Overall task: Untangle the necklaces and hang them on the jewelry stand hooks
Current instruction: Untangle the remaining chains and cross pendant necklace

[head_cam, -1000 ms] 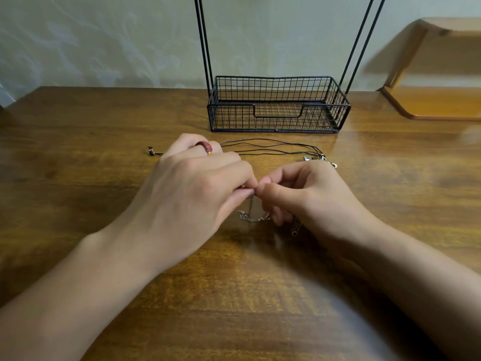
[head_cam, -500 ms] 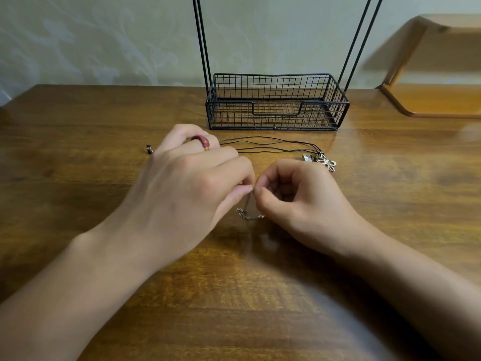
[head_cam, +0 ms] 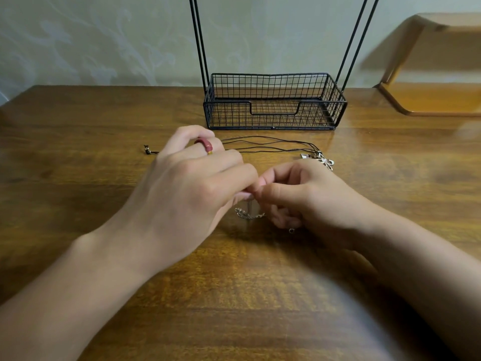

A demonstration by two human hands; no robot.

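My left hand [head_cam: 192, 188] and my right hand [head_cam: 304, 196] meet fingertip to fingertip over the table's middle, both pinching a thin silver chain necklace [head_cam: 248, 214] whose loop hangs down onto the wood between them. Its small clasp shows under my right hand. Behind my hands lie black cord necklaces [head_cam: 273, 145] with silver pendants [head_cam: 324, 160] at their right end and a knotted end at the left. The black wire jewelry stand [head_cam: 273, 105] has a basket base and thin rods rising out of view; its hooks are hidden.
The wooden table [head_cam: 78, 157] stretches wide on both sides and in front of my arms. A wooden shelf piece [head_cam: 429, 100] sits at the far right. A pale wall stands behind the stand.
My hands have stayed pinched together on the chain, shifting only slightly. The chain's clasp end now shows below my right hand.
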